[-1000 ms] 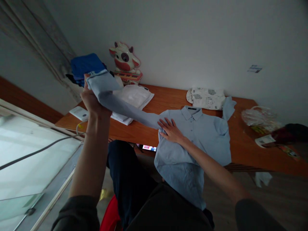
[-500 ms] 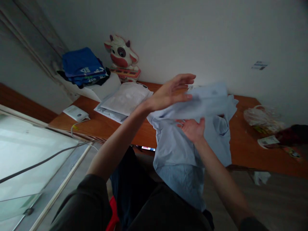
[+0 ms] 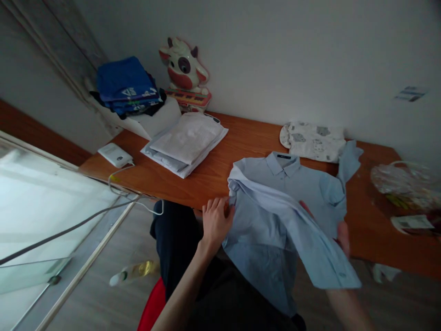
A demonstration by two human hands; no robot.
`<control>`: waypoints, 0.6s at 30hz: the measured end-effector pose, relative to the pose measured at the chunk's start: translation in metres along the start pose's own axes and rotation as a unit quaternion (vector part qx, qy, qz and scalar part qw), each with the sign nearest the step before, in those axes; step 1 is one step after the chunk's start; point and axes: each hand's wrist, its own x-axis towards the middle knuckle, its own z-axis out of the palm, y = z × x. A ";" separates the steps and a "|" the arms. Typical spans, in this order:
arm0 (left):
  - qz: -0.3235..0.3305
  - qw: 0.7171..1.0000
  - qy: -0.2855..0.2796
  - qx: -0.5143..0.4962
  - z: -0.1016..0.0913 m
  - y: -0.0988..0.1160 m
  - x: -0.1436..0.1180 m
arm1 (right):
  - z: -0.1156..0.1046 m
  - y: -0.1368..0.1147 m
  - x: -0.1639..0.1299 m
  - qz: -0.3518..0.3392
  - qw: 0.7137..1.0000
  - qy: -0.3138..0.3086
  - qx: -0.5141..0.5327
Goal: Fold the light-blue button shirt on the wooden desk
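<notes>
A light blue button-up shirt (image 3: 248, 225) lies front up on the table, its collar toward the wall and its lower part hanging over the front edge. One sleeve (image 3: 299, 225) crosses the shirt diagonally, its cuff out past the table edge. My left hand (image 3: 217, 220) is closed, fingers curled on the shirt's side edge below the armpit. Beneath the sleeve is my right hand (image 3: 343, 236), slightly blurred and mostly covered. Its visible digits stick out on either side of the cloth, spread apart. The other sleeve (image 3: 349, 161) stretches toward the back right.
A folded patterned white cloth (image 3: 317, 140) lies behind the collar. Packaged garments (image 3: 188, 138), a white device with a cable (image 3: 115, 155), blue folded clothes (image 3: 126, 87) and a cow toy keyboard (image 3: 186, 76) are left. Plastic bags (image 3: 406, 184) sit right. A bottle (image 3: 134, 271) lies on the floor.
The sleeve has swung from across the shirt's top down toward the lower right. My left hand has come down to the shirt's side and closed; my right hand has moved right, under the sleeve.
</notes>
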 end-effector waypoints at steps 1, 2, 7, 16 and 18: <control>-0.005 1.000 -0.009 -0.005 0.002 0.007 -0.008 | -0.005 0.004 -0.004 0.005 0.999 0.031 -0.018; -0.009 1.000 -0.016 -0.018 0.004 0.013 -0.015 | -0.011 0.007 -0.006 0.014 0.998 0.057 -0.012; -0.022 0.989 -0.011 -0.149 0.017 0.026 -0.052 | -0.034 0.014 -0.003 0.091 0.993 0.064 0.051; -0.177 0.900 -0.121 -0.379 0.049 -0.029 -0.097 | -0.090 -0.001 0.058 -0.002 0.989 -0.028 -0.146; -0.155 0.888 -0.170 -0.397 0.041 -0.031 -0.099 | -0.098 -0.003 0.080 -0.040 0.978 -0.028 -0.203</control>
